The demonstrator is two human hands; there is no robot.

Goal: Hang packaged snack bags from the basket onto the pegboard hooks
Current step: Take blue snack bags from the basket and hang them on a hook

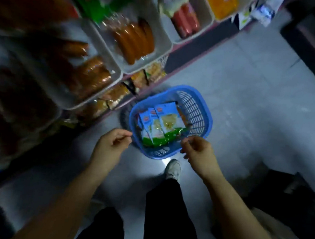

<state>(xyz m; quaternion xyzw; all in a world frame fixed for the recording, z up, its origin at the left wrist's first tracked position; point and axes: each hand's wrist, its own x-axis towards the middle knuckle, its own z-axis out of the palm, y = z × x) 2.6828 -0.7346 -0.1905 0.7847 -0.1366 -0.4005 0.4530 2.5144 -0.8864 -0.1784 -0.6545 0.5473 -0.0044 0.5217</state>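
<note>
A blue plastic basket [199, 112] stands on the grey floor ahead of my feet. Inside it lie several snack bags [164, 123] with blue tops and green bottoms, overlapping one another. My left hand [112, 144] hovers just left of the basket's near rim, fingers loosely curled, holding nothing. My right hand [197, 152] hangs over the near right rim, fingers loosely curled and empty, its fingertips close to the green end of a bag. No pegboard or hooks show in this view.
Shelving on the left carries beige bins [157, 48] of packaged sausages [135, 40] and lower rows of orange snack packs [114, 96]. My white shoe [173, 169] stands just behind the basket. Dark objects sit at the right edge.
</note>
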